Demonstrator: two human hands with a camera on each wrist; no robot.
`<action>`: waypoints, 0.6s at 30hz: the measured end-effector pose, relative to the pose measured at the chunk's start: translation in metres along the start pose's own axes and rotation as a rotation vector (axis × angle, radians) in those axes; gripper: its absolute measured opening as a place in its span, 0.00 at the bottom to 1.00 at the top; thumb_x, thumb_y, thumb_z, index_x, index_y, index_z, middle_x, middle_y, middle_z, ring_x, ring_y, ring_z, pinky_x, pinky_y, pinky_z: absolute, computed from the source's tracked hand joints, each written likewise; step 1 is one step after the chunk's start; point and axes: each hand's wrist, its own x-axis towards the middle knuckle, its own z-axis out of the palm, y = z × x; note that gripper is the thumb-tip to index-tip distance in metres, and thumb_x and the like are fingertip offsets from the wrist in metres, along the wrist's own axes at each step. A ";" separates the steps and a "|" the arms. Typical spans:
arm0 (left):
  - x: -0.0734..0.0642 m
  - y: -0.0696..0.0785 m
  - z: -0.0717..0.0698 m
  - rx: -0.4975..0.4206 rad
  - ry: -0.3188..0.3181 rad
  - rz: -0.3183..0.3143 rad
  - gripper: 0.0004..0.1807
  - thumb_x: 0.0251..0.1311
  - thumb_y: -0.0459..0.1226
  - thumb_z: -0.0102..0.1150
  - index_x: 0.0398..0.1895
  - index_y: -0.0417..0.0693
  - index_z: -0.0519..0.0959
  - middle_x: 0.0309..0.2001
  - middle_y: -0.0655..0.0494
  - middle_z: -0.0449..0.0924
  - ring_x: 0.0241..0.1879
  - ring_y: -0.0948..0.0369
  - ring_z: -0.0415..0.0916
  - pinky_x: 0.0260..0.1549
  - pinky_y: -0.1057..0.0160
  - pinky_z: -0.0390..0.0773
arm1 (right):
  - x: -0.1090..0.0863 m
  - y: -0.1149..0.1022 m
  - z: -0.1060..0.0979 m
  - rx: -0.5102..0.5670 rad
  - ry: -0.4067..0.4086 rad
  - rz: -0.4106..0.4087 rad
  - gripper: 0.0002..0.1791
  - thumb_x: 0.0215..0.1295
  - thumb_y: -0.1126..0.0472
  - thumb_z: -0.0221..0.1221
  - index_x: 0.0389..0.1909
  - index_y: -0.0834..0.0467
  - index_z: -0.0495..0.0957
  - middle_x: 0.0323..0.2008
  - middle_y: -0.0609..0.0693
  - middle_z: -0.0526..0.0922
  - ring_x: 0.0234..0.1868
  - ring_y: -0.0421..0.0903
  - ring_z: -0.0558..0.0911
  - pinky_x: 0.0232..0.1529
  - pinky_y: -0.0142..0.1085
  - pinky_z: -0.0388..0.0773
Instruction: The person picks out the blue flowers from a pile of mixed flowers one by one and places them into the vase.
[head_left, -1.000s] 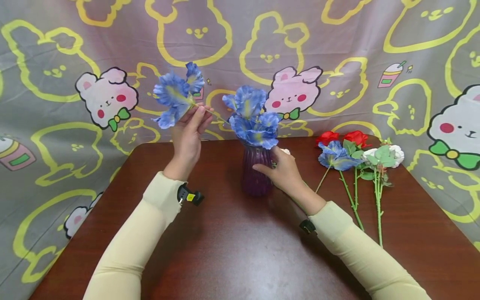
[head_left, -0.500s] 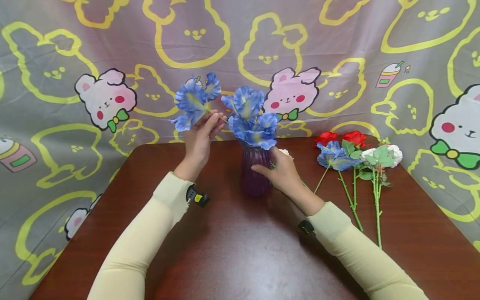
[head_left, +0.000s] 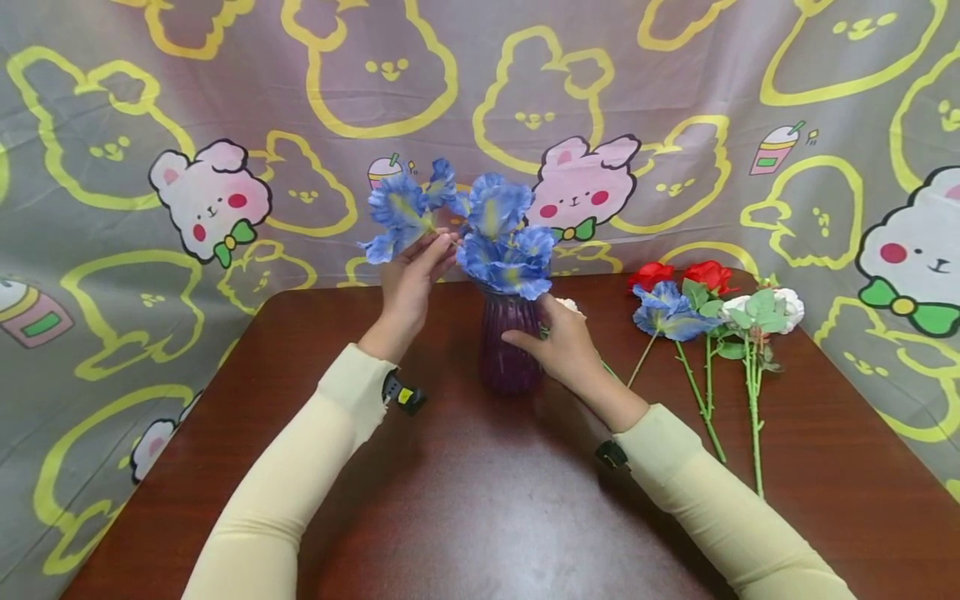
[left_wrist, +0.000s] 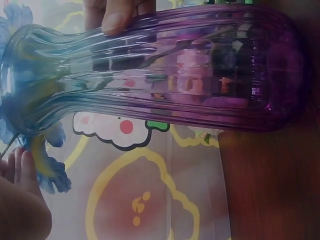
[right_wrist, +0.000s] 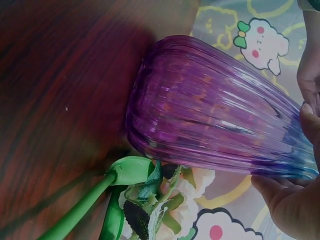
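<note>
My left hand [head_left: 411, 287] pinches the thin stem of a blue artificial iris [head_left: 397, 210], just left of the vase's mouth. Ribbed glass, purple below and bluish at the neck, forms the vase [head_left: 510, 350], which stands upright on the table. More blue iris blooms [head_left: 501, 237] crowd above its rim, and a dark stem shows through the glass in the left wrist view. My right hand [head_left: 568, 343] grips the vase's upper right side, thumb [left_wrist: 115, 22] in front. In the right wrist view its fingers [right_wrist: 290, 202] wrap the neck.
On the brown table [head_left: 450, 500], to the right, lie red roses [head_left: 708, 277], another blue iris [head_left: 669, 312] and white flowers [head_left: 787, 310] with long green stems. A white flower [right_wrist: 197, 187] lies behind the right hand. A patterned cloth [head_left: 420, 67] hangs behind the table.
My left hand has moved right and slightly down with the iris, bringing it beside the blooms in the vase. The right hand and vase have stayed in place.
</note>
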 end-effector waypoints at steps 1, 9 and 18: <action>0.000 -0.001 0.000 0.012 -0.002 -0.008 0.07 0.62 0.27 0.61 0.42 0.31 0.81 0.34 0.51 0.86 0.37 0.58 0.84 0.43 0.61 0.82 | 0.000 0.000 0.000 0.001 0.000 -0.001 0.35 0.51 0.56 0.74 0.59 0.62 0.73 0.51 0.58 0.82 0.51 0.51 0.79 0.50 0.47 0.76; 0.002 -0.006 0.002 0.096 0.028 -0.031 0.09 0.59 0.27 0.64 0.43 0.32 0.82 0.36 0.53 0.85 0.42 0.58 0.83 0.41 0.60 0.82 | 0.000 -0.001 0.001 0.017 0.009 -0.005 0.33 0.51 0.56 0.74 0.57 0.62 0.74 0.49 0.58 0.83 0.51 0.51 0.80 0.50 0.46 0.76; 0.005 -0.011 0.004 0.191 0.022 -0.131 0.15 0.61 0.32 0.64 0.48 0.31 0.81 0.35 0.58 0.86 0.39 0.63 0.81 0.37 0.64 0.82 | 0.001 -0.001 0.002 0.010 0.011 -0.018 0.34 0.51 0.56 0.74 0.58 0.62 0.73 0.50 0.57 0.83 0.51 0.50 0.80 0.51 0.45 0.76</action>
